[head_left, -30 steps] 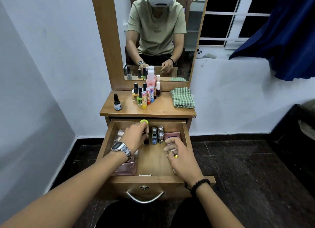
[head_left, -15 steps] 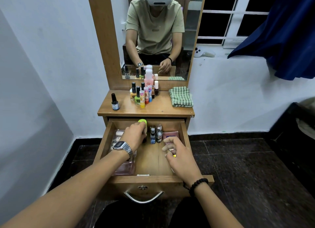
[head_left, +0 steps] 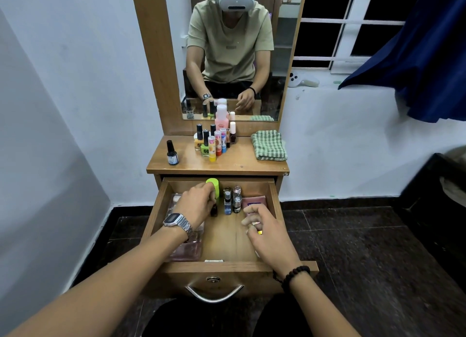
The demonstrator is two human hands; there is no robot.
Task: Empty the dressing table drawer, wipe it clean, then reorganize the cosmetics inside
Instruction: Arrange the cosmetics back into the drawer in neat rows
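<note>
Little has shifted since the earlier frames: the left hand (head_left: 199, 204) still curls its fingers around a small dark bottle (head_left: 214, 210) just below the green-capped container (head_left: 213, 186), and the right hand (head_left: 268, 233) still pinches a small yellow item (head_left: 259, 232). Both work inside the open wooden drawer (head_left: 274, 210), pulled out beneath the tabletop. Two small bottles (head_left: 232, 201) stand upright between the hands, beside a pink packet (head_left: 254, 201) at the back right.

Wooden dressing table (head_left: 234, 164) with its drawer (head_left: 219, 266) pulled open.
On top stand a lone dark bottle (head_left: 172, 153) at the left, a cluster of small bottles (head_left: 214, 141) by the mirror, and a folded green checked cloth (head_left: 268, 145) at the right; more bottles (head_left: 232, 200) stand inside the drawer.
</note>
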